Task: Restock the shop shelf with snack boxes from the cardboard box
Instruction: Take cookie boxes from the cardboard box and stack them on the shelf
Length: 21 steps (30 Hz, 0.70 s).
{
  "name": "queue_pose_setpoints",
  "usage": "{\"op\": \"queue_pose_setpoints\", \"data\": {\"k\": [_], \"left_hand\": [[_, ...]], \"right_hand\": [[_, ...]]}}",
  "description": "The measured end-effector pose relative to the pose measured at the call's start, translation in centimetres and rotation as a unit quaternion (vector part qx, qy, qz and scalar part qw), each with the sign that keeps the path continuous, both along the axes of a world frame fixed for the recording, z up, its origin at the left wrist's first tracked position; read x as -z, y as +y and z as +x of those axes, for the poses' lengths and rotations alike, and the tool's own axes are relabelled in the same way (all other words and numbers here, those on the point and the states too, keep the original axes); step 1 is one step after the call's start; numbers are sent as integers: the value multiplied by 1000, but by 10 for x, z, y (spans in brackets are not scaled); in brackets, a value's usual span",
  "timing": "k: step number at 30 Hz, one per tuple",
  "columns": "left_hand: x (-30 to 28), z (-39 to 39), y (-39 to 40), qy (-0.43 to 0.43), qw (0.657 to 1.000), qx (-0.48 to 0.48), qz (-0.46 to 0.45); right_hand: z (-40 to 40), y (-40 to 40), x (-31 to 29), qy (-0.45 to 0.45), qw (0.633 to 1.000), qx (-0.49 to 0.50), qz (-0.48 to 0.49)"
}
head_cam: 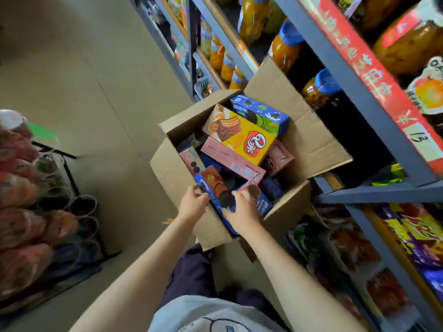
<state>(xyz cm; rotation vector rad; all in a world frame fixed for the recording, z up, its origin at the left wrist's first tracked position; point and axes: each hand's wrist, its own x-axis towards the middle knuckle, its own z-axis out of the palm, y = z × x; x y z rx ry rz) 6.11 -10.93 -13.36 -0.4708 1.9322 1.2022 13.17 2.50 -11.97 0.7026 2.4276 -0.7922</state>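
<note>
An open cardboard box (172,178) stands on the floor beside the shelf, full of snack boxes. A yellow box (249,137) lies on top, with a blue-green one (263,113) behind it and pink ones (230,159) below. At the near side, a blue cookie box (215,185) stands on end. My left hand (193,203) grips its left edge. My right hand (242,209) holds its right side, fingers curled over it. A second blue box (262,202) sits just right of that hand.
The blue metal shelf (340,68) runs along the right, holding orange jars with blue lids (285,44) above and bagged snacks (419,236) below. A wire rack of packaged goods (36,212) stands on the left. Bare floor (96,80) lies between them.
</note>
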Motion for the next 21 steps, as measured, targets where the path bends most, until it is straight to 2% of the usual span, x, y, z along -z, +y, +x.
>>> {"op": "queue_pose_setpoints", "data": {"k": [5, 9, 11, 13, 15, 17, 19, 21], "left_hand": [[9, -13, -7, -41, 996, -50, 63], [9, -20, -10, -56, 994, -55, 80], [2, -25, -9, -64, 989, -73, 112], [-10, -30, -3, -69, 979, -79, 174], [-27, -36, 6, -78, 969, -58, 229], [-46, -42, 18, -91, 950, -41, 297], [-64, -47, 31, -89, 934, -30, 345], [-85, -50, 45, -63, 929, -4, 365]], "right_hand": [[-27, -9, 14, -24, 993, -44, 104], [-42, -6, 11, -32, 991, -39, 122], [-45, -1, 4, 3, 997, 27, 75], [-47, 6, -11, 42, 991, 126, -32], [-51, 12, -32, 76, 958, 221, -166], [-55, 22, -52, 117, 916, 283, -261], [-58, 33, -70, 155, 885, 319, -302], [-58, 47, -87, 197, 881, 317, -292]]}}
